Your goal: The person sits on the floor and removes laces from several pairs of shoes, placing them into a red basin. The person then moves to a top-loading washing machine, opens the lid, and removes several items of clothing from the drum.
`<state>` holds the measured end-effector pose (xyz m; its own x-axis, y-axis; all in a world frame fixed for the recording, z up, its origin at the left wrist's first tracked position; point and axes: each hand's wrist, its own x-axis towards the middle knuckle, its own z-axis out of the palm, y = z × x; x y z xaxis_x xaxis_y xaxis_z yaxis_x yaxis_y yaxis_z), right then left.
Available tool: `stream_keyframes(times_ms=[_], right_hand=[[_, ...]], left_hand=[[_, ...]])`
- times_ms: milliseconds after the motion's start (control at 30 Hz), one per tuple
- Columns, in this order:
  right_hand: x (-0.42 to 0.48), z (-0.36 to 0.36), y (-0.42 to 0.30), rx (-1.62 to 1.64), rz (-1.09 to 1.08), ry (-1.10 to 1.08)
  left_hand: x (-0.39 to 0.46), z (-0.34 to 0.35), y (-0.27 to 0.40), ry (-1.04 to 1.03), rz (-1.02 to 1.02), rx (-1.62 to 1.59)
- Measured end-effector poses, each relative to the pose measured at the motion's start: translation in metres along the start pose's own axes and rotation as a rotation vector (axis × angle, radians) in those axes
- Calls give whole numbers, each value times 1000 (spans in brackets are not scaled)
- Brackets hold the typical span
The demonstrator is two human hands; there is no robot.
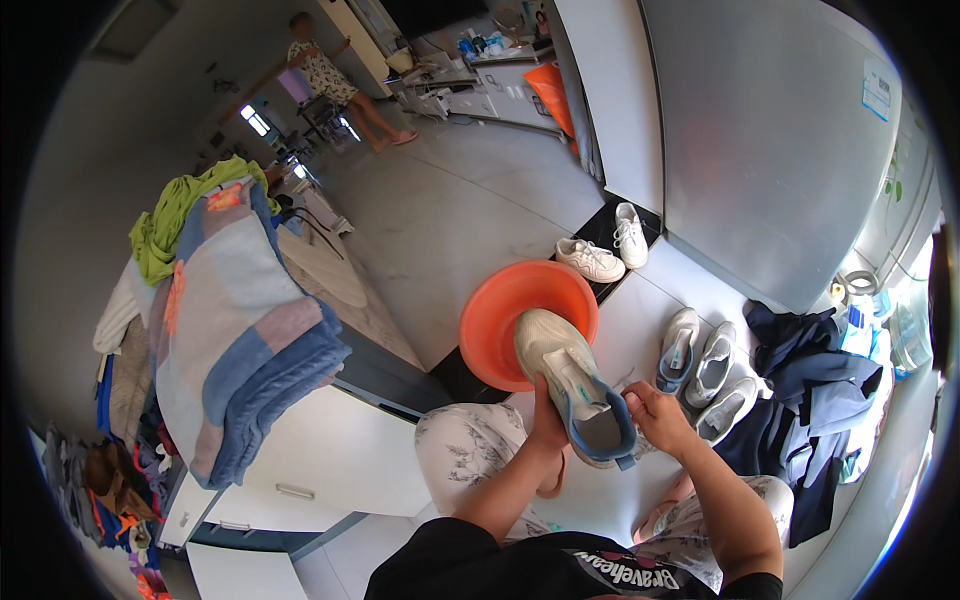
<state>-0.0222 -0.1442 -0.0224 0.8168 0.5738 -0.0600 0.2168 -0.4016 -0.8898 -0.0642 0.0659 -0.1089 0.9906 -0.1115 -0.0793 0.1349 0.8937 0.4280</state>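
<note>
My left hand (549, 420) grips a beige slip-on shoe (559, 345) with a blue collar from its left side, toe over the orange plastic basin (480, 330). My right hand (656, 416) is by the shoe's heel, fingers curled; whether it pinches something is unclear. On the floor to the right stand a matching shoe with a blue heel (677, 349) and a pair of light grey shoes (714, 364). Beyond the basin are white lace-up sneakers, one lying toward the basin (589, 259) and one (631, 234) near the fridge.
Dark clothes (810, 382) lie in a heap at the right, below a grey refrigerator (765, 142). At the left, a folded plush blanket (247, 300) and a green cloth (180, 217) lie on a white cabinet (337, 450). A person (330, 75) stands in the far room.
</note>
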Motion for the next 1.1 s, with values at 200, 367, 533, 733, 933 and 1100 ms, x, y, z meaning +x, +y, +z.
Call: stream_keyframes(times_ms=[200,367,533,733,933,1100], right_hand=[[-1,-1,-7,135,77,-35],[-3,-4,-7,222,73,1],[-4,-10,-13,263,91,-27],[-2,-13,-21,229,112,15],[-8,-14,-19,415,-84,108],[-13,-24,-25,258,-249,-126]], left_hand=[[4,16,15,-17,-45,-10],[10,36,22,-6,-3,58],[15,53,29,92,36,139],[20,58,35,138,38,244],[21,57,35,172,124,207],[22,45,37,157,153,168]])
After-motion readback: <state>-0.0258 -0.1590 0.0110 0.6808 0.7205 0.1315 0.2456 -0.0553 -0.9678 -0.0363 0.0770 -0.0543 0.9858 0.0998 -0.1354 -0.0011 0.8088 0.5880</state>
